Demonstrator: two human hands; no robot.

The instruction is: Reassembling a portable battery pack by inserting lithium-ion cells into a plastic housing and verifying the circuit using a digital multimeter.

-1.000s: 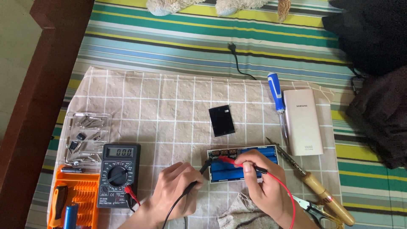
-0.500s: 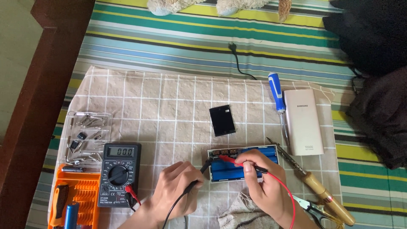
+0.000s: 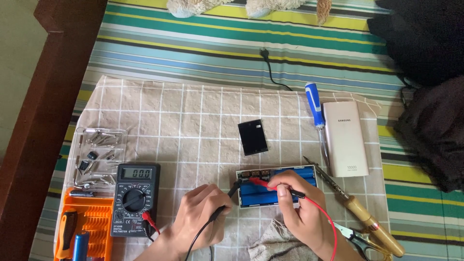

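Red probe (image 3: 270, 185) pinched in right hand (image 3: 302, 212), black probe (image 3: 227, 198) in left hand (image 3: 200, 217) (both grips clamped), touching blue battery pack (image 3: 278, 186).

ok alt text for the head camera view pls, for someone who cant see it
Two bare hands press multimeter probes to an opened battery pack of blue cells on a checked cloth: the left hand holds the black probe, the right hand the red probe. A multimeter lies to the left.

The right hand (image 3: 302, 215) hides part of the blue battery pack (image 3: 275, 186); the orange case (image 3: 87, 232) is cut off below
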